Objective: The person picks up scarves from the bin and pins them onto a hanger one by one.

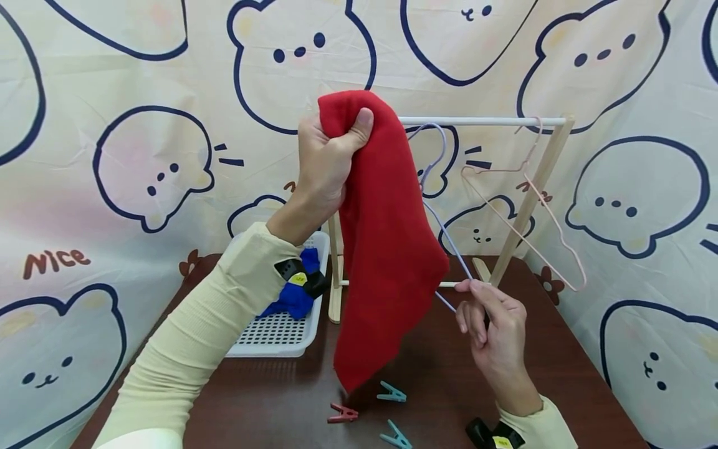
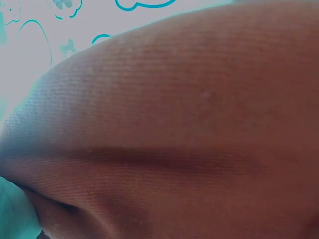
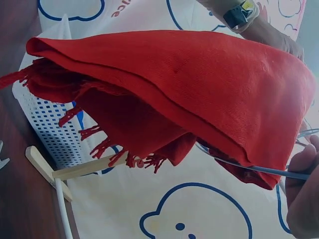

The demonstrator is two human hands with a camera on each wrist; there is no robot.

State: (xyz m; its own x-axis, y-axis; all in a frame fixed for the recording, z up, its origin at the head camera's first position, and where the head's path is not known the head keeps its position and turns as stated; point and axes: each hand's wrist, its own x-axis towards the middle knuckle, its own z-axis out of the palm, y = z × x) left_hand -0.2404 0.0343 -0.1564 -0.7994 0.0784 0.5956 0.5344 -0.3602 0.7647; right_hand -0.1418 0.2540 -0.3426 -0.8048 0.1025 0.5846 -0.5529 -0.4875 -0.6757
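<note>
A folded red scarf (image 1: 387, 249) hangs down in the middle of the head view. Near its upper end my left hand (image 1: 328, 159) grips it, thumb on the front. Its fringe shows in the right wrist view, where the scarf (image 3: 174, 79) spreads across the upper part. My right hand (image 1: 493, 330) pinches the side of a lavender-blue hanger (image 1: 449, 240) between thumb and fingers. The scarf covers much of that hanger, whose hook shows by the white rod (image 1: 482, 121). Reddish-brown ribbed fabric (image 2: 174, 99) fills most of the left wrist view.
A pink hanger (image 1: 499, 171) hangs at the right of the wood-framed rack. Behind my left forearm stands a white basket (image 1: 269, 350) with blue cloth (image 1: 294, 299) inside. One red clothespin (image 1: 342, 413) and two blue clothespins (image 1: 391, 392) lie on the brown table (image 1: 258, 405).
</note>
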